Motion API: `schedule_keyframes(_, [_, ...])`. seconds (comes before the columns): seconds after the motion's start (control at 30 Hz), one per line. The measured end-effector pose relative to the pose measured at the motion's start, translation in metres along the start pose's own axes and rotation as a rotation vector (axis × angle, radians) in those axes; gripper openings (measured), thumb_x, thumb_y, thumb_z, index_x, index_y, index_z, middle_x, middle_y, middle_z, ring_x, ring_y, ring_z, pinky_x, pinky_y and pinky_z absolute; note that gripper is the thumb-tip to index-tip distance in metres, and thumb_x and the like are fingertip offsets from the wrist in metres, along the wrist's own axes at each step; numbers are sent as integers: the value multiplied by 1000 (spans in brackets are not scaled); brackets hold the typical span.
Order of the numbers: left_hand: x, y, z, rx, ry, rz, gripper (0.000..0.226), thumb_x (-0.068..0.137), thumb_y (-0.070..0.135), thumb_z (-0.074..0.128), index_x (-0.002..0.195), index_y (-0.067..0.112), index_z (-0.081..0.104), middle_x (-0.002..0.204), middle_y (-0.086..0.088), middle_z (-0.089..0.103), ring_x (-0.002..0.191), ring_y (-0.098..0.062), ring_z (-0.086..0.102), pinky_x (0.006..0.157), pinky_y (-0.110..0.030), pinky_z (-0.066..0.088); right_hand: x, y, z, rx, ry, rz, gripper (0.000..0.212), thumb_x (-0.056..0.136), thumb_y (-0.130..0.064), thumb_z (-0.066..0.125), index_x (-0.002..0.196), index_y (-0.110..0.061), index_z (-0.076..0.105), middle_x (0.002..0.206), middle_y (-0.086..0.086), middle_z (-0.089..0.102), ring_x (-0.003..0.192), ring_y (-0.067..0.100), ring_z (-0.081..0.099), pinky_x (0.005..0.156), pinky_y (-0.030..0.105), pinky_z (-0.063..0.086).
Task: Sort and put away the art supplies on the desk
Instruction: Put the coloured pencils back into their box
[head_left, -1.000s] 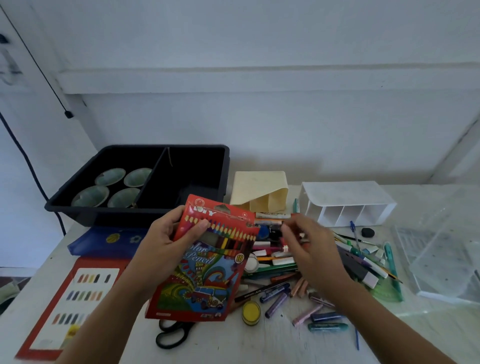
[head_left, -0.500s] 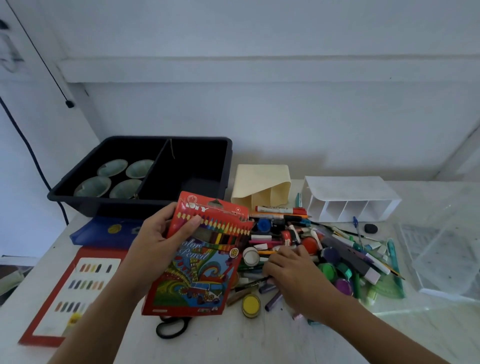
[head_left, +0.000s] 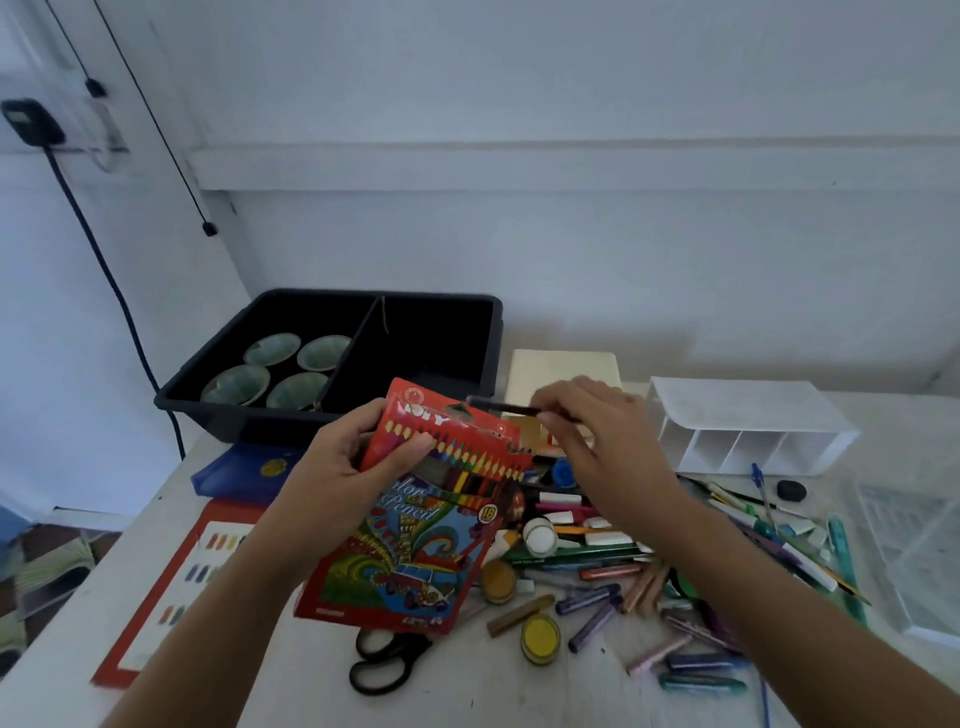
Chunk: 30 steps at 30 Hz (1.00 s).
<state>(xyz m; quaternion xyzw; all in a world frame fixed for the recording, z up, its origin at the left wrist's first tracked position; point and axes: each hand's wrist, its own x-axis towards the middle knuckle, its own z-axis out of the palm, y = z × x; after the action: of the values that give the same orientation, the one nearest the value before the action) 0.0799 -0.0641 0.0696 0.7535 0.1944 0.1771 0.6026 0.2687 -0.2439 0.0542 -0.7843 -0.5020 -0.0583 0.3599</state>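
Observation:
My left hand (head_left: 343, 467) grips the top left corner of a red colour pencil box (head_left: 415, 525), held tilted above the desk. My right hand (head_left: 597, 436) pinches a dark pencil (head_left: 498, 406) and holds it level just above the box's open top edge. Below and to the right lies a pile of loose art supplies (head_left: 613, 561): markers, crayons, pens, small paint pots. Black scissors (head_left: 387, 662) lie on the desk under the box.
A black divided bin (head_left: 488, 332) with several green bowls stands at the back left. Behind the pile are a cream holder (head_left: 561, 364) and a white compartment organiser (head_left: 748, 431). A clear plastic case (head_left: 909, 545) is at right, a red swatch card (head_left: 171, 587) at left.
My right hand went down into the pile, picked up a dark pencil and rose to the top of the pencil box. The left hand kept holding the box.

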Motion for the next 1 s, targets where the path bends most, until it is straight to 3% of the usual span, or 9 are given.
schedule_keyframes(0.17, [4,2,1,30,-33,26,23,87,42,74,106,33,64,108,0,77,93,-21,77,72,-27,63,30,-18,-10,-216,-39,-207,14,93,-13,65,103,-22,70,102,0,68,103,25,57,96,50,33])
schedule_keyframes(0.3, [5,1,1,29,-21,35,21,85,43,74,104,38,65,107,3,77,93,-19,77,71,-23,62,32,-14,-10,-103,-38,-95,15,99,-12,57,107,-20,67,106,0,63,105,24,55,98,43,31])
schedule_keyframes(0.4, [4,1,2,20,-32,32,20,84,46,73,102,39,65,106,5,77,92,-17,77,69,-19,60,30,-10,-7,-163,-103,-78,15,98,-20,58,111,-23,66,113,1,63,112,24,53,103,44,29])
schedule_keyframes(0.6, [7,4,8,15,-69,27,23,85,43,74,104,36,63,107,1,76,94,-20,77,69,-26,62,27,-14,-5,-311,-139,-423,32,81,-25,81,111,-24,71,110,3,67,109,27,60,100,61,37])
schedule_keyframes(0.67, [8,4,10,22,-92,25,27,86,40,75,107,32,60,108,-2,76,94,-23,77,70,-33,64,30,-14,-5,-263,-82,-477,24,82,-29,79,106,-25,72,114,2,64,116,25,55,103,63,36])
schedule_keyframes(0.73, [8,5,12,7,-114,24,28,87,37,75,107,29,58,109,-4,75,95,-25,77,70,-35,64,31,-13,-7,-98,-40,-363,16,86,-34,74,101,-32,72,129,-3,55,131,19,41,108,58,32])
schedule_keyframes(0.83, [5,4,15,-28,-116,15,24,88,34,74,106,31,58,110,-4,75,95,-26,77,70,-33,63,29,-13,-12,254,-80,-20,36,80,-41,80,111,-45,63,146,-13,33,140,6,27,109,35,35])
schedule_keyframes(0.9, [3,2,19,-54,-106,-3,24,89,33,73,108,31,58,110,-5,75,95,-27,77,71,-33,64,28,-14,-15,576,-88,169,38,83,-33,79,116,-38,62,141,-8,44,131,6,46,101,30,49])
schedule_keyframes(1.0, [2,1,23,-50,-106,-24,23,89,34,73,107,32,58,111,-4,75,95,-26,77,70,-31,63,26,-14,-13,909,8,338,20,95,-8,66,114,-12,62,115,8,67,100,21,71,80,30,58])
